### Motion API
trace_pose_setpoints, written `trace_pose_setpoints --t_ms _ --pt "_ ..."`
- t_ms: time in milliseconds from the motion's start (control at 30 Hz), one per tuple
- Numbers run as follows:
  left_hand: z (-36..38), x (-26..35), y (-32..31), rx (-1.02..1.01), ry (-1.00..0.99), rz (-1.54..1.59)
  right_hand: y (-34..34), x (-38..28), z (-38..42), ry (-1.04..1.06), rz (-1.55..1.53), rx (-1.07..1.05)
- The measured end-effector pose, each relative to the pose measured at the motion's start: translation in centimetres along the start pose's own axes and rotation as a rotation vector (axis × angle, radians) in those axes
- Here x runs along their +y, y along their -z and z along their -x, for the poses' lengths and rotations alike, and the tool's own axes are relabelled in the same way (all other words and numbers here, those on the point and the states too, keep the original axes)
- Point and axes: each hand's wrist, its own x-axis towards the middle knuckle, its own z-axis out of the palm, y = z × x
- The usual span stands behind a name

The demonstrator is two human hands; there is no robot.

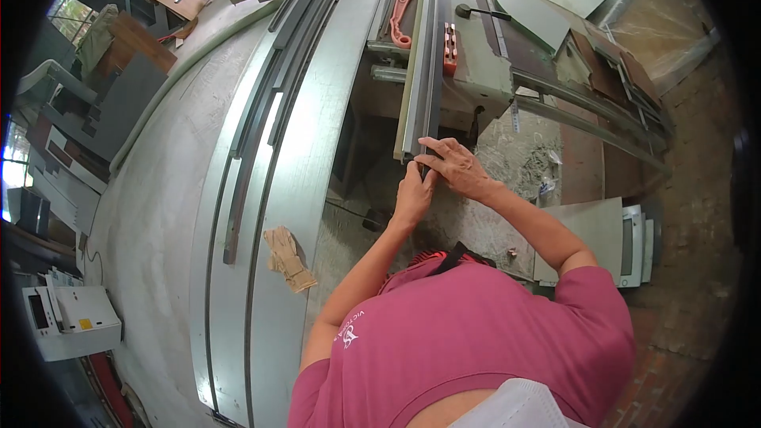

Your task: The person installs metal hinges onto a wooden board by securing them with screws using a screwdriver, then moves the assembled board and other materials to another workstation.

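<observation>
A long grey metal profile [432, 71] runs away from me over the machine table, its near end at my fingers. My left hand [414, 196] pinches at that end from below, thumb and fingers closed together. From the right, my right hand [458, 168] reaches over the same end with bent fingers gripping it. Any small part between the fingertips is hidden. Beside the profile, on its left, lies an orange push stick [404, 12]. To its right are a small orange-red block-shaped tool [450, 49] and a dark round-headed tool [482, 12].
A long pale panel [295, 143] on my left bears dark metal strips [265, 103] and a pair of tan work gloves [288, 259]. Rails [587, 115] extend from the machine's right. A white box-like device [75, 319] stands far left. Boards [587, 226] lean at lower right.
</observation>
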Motion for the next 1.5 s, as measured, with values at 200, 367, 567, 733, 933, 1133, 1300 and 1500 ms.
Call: trace_pose_setpoints --t_ms 200,367,567,733,933,1133,1300,1500 --pt "-1.6 2.4 -0.2 -0.043 0.145 0.05 0.4 4.0 -2.0 0.105 -0.042 -0.006" --pt "-0.6 1.4 0.6 -0.039 0.199 0.18 0.3 6.8 -3.4 0.088 0.052 0.058" --pt "2.3 -1.4 1.2 -0.009 0.242 0.261 0.8 9.1 -5.1 0.114 0.133 0.041" --pt "7.5 -5.9 2.1 0.05 0.435 0.271 1.4 8.7 -5.9 0.303 0.096 -0.02" --pt "12.9 -14.8 1.9 0.183 0.602 0.319 1.2 10.0 -7.0 0.4 0.1 -0.03" --pt "13.8 -18.9 2.7 0.235 0.626 0.051 1.7 14.3 -9.8 0.3 0.164 0.008" --pt "14.0 -19.1 3.0 0.298 0.672 0.108 3.0 18.8 -10.2 0.19 0.248 0.015" --pt "16.5 -21.5 3.3 0.302 0.847 0.154 5.9 23.8 -6.4 0.133 0.249 0.037"
